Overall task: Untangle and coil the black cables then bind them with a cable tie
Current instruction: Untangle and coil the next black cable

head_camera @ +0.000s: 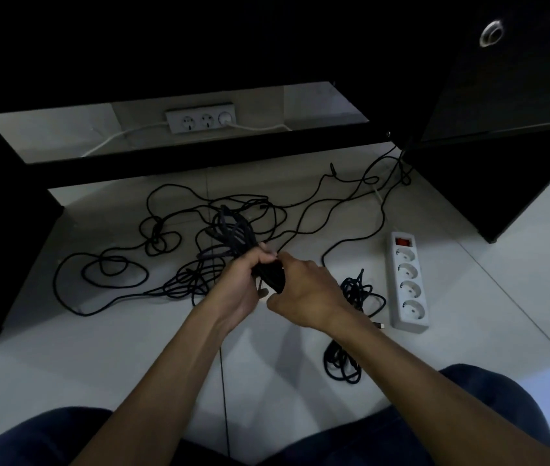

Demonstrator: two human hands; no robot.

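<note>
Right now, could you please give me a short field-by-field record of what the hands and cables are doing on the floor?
left hand: left hand grips the coiled black cable bundle
right hand: right hand pinches the bundle's lower end
loose cable: thin black cable sprawls tangled over the pale tiled floor
small coils: two small dark coils lie right of the arms
power strip: white four-socket power strip lies flat, apart from the hands
cable tie: none visible

Pretty dim shot overall, the black furniture (199, 38) up top is basically lost in shadow. The pale floor (132, 358) catches what light there is, with soft shadows under the forearms. Slight softness everywhere, and wide-angle bending near the edges.
</note>
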